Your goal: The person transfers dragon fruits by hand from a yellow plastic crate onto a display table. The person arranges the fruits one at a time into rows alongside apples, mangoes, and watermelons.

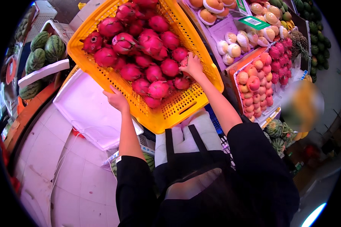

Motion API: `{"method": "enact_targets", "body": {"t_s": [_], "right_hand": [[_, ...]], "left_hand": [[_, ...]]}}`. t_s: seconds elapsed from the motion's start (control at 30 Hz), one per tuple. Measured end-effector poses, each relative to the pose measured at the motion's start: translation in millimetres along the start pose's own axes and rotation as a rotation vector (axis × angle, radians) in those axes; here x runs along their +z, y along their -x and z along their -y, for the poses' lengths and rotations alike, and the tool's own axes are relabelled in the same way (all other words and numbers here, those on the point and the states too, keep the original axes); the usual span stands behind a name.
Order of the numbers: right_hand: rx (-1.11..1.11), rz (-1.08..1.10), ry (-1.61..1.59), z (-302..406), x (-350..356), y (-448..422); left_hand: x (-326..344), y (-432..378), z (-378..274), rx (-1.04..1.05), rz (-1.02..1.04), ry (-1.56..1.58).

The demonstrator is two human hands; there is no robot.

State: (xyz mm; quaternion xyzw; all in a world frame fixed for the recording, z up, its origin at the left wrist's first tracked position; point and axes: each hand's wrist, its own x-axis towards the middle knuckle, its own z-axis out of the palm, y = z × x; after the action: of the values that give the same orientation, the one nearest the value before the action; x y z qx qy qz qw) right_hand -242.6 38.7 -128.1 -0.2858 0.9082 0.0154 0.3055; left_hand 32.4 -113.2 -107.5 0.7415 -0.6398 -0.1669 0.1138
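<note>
A yellow perforated plastic crate (176, 112) lies tilted before me, with many red dragon fruits (150, 42) heaped in its far and middle part. At its near left side, my left hand (117, 99) holds the rim, the thumb up and the other fingers partly hidden. Inside the right side of the crate, my right hand (192, 66) has its fingers around a dragon fruit (184, 63) that is largely covered by the hand. The near end of the crate shows its bare perforated floor and a slotted handle.
Left of the crate are a white foam box lid or tray (85, 105), watermelons (54, 48) and a thin cable on the tiled floor. To the right stand a box of apples (253, 85), wrapped pears or peaches (233, 49), more dragon fruits (278, 62) and a green card (254, 22).
</note>
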Motion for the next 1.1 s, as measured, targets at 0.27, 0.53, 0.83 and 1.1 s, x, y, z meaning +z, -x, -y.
{"method": "enact_targets", "body": {"t_s": [0.27,0.53,0.83,1.1], "right_hand": [[-0.049,0.075,0.03,-4.6,2.6,9.7],[-0.424,-0.039,-0.956,-44.2,-146.7,167.8],[0.082,0.318,-1.829,-184.5,-118.3,410.4],[0.705,0.219,-2.412,-178.2,-36.9,488.5]], "left_hand": [[0.6,6.7,5.3,0.044,0.038,0.042],[-15.3,91.2,-57.5,1.133,0.347,-0.237],[57.3,151.2,-36.0,0.615,0.682,-0.669],[71.0,150.0,-37.5,0.763,0.668,-0.653]]}}
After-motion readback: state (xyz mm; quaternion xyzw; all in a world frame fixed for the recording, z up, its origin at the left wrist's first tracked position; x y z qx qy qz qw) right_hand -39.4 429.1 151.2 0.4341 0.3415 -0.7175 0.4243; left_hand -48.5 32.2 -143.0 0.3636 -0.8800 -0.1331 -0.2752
